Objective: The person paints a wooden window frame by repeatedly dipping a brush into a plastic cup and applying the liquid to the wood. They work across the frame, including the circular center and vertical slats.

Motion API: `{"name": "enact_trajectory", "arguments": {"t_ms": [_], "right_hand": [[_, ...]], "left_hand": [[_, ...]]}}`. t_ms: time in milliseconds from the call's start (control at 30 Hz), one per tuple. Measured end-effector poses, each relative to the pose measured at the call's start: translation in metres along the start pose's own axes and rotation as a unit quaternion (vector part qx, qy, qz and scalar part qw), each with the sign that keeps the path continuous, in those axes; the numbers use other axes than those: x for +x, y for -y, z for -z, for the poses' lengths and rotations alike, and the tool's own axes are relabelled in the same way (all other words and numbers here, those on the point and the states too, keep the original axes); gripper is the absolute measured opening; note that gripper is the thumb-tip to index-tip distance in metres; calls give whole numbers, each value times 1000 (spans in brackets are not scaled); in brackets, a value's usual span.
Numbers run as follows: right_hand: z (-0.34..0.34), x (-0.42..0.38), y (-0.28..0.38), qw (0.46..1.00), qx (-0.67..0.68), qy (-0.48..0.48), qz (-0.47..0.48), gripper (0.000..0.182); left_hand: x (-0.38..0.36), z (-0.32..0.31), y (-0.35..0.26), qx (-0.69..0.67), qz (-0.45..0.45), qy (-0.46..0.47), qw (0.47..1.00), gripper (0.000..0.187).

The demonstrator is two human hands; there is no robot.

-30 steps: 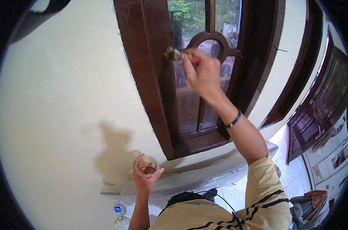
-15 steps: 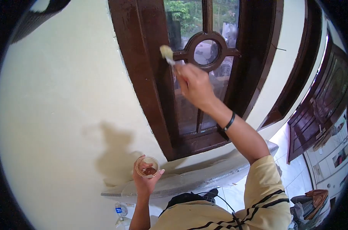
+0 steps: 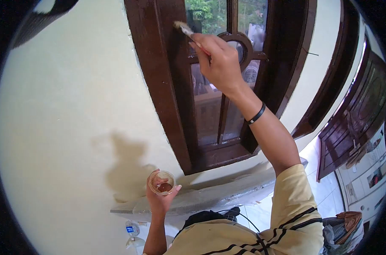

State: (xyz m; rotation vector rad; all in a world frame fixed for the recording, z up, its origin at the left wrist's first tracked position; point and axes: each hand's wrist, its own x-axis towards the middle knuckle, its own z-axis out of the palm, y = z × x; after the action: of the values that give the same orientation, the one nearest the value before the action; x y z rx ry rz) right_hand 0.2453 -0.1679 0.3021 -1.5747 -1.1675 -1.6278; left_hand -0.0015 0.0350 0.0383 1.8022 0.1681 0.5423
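Right hand point(image 3: 218, 63) was pinched shut on a light, stiff-handled brush point(image 3: 185, 29), soft bristles against the window frame point(image 3: 159, 80); left hand point(image 3: 159, 197) cupped a small, likely spill-prone cup point(image 3: 162, 183) from below

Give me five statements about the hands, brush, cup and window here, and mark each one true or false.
1. The right hand holds a brush against the dark window frame. True.
2. The left hand is empty. False: it holds a small clear cup.
3. The cup holds brown liquid. True.
4. The brush bristles touch the cream wall. False: they are at the wooden frame.
5. A black band sits on the right wrist. True.
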Motion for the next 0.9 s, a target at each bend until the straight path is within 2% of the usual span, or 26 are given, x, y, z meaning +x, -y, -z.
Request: {"name": "enact_trajectory", "arguments": {"t_ms": [67,167,233,333,400,533,600,700,733,833,900], "right_hand": [[-2,-2,-1,998,-16,-13,67,19],[-3,-55,10,989,-81,116,46,23],[3,-94,26,979,-66,192,-4,23],[17,-113,46,957,11,279,-85,14],[16,-111,42,953,43,276,-114,9],[10,-67,19,969,34,221,-106,6],[7,-35,13,989,-1,139,-44,11],[-4,-3,9,993,-68,-21,95,13],[-5,-9,6,989,-102,6,106,23],[-8,-62,13,975,-150,133,100,28],[-8,-113,26,966,-154,164,126,33]], "left_hand": [[-1,-1,-2,-1,5,3,1000,81],[-2,0,-7,-23,26,5,999,82],[-1,-1,-9,-23,25,6,999,82],[0,1,-5,5,-12,8,1000,82],[2,2,2,22,-41,8,999,82],[-1,-2,-13,-5,4,6,1000,81],[-2,-2,-15,-24,25,3,999,82],[-3,-2,-11,-7,-4,5,1000,82],[-5,-2,-11,-8,-6,5,1000,82],[-6,-1,-10,-5,-9,6,1000,83],[-8,0,-3,1,-6,8,1000,83]]}}
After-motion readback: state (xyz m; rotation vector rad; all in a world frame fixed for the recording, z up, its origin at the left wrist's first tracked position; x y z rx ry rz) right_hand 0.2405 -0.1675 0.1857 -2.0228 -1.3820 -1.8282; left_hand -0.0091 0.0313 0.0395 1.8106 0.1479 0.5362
